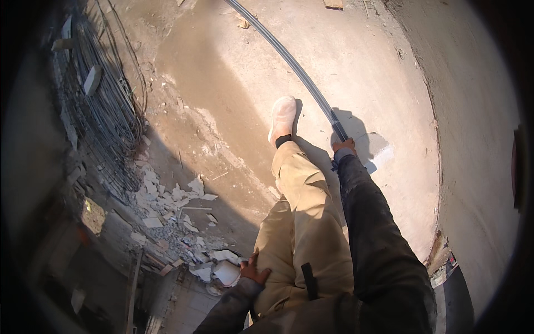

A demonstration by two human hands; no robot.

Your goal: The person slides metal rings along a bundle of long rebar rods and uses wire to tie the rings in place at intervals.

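Note:
My right hand (345, 146) is closed around the near end of a bundle of long, thin grey bars (303, 75). From my hand the bars run forward and to the left, past the top edge of the view. Whether they are solid rods or hollow lengths I cannot tell. Down at the lower middle, my left hand (255, 271) lies against my left thigh with its fingers spread, holding nothing. My legs are in tan trousers (311, 189), and one dusty light shoe (282, 118) is planted on the floor left of the bars.
At the left lies a big heap of long grey rods (105, 106) with pale blocks on it. Broken plaster rubble (167, 200) is strewn below that heap, reaching near my left hand. A bare wall (473, 111) rises along the right. Sunlit concrete floor (384, 72) stretches ahead.

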